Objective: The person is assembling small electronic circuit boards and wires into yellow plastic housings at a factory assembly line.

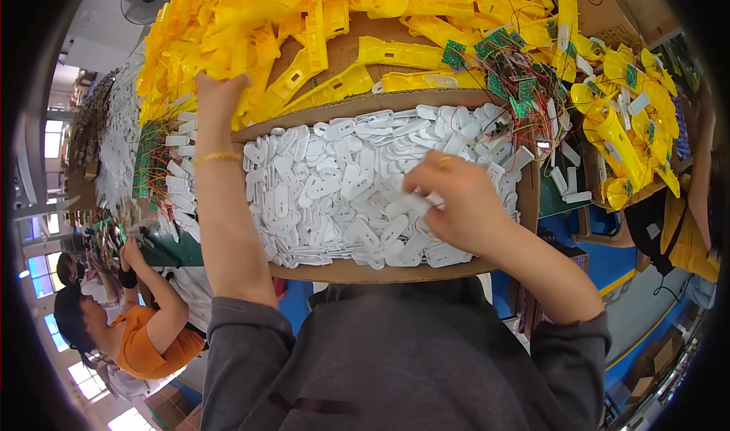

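My left hand reaches to the near edge of a large heap of yellow plastic shells. Its fingers close on a yellow plastic shell that is smeared by motion; the fingertips are partly hidden. Over an open cardboard box, my right hand pinches a small white plastic piece between thumb and fingers, slightly blurred. Below it, the box is filled with many flat, oblong white plastic pieces, some with small holes.
Green circuit boards with red wires lie beyond the box's right corner. More boards and white blocks sit at left. A box of yellow shells with boards stands far right. A person in orange works at left.
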A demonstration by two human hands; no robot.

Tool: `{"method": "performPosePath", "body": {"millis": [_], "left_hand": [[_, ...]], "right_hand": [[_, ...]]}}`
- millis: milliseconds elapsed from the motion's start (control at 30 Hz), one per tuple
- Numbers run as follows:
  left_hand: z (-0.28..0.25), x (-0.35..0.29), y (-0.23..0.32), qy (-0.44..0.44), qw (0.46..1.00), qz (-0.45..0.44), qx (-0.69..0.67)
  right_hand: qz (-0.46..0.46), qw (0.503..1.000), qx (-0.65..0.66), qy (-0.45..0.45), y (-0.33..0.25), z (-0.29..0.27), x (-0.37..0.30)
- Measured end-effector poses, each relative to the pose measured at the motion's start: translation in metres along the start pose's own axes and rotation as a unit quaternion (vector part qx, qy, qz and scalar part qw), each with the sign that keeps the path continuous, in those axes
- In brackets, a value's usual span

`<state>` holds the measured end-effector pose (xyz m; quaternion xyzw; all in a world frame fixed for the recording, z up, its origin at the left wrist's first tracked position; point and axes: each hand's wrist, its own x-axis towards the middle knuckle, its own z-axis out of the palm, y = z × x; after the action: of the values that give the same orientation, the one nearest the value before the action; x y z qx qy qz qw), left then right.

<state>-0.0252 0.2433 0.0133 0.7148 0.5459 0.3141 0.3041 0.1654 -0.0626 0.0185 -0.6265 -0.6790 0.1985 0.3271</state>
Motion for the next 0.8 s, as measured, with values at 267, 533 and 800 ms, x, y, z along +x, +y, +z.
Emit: {"method": "performPosePath", "body": {"millis": [267,533,800], "left_hand": [[0.017,-0.182,0.066,-0.376,0.739,-0.196,-0.523],[0.041,-0.225,0.084,-0.357,0.795,-0.170,-0.459],[0.042,-0.226,0.075,-0.362,0.777,-0.224,-0.464]], "right_hand": [[0.255,0.701,0.665,0.021,-0.030,-0.002,-0.020],[0.250,0.749,0.612,0.040,-0.031,0.013,-0.032],[0.279,0.777,0.564,0.029,-0.036,0.014,-0.032]]}}
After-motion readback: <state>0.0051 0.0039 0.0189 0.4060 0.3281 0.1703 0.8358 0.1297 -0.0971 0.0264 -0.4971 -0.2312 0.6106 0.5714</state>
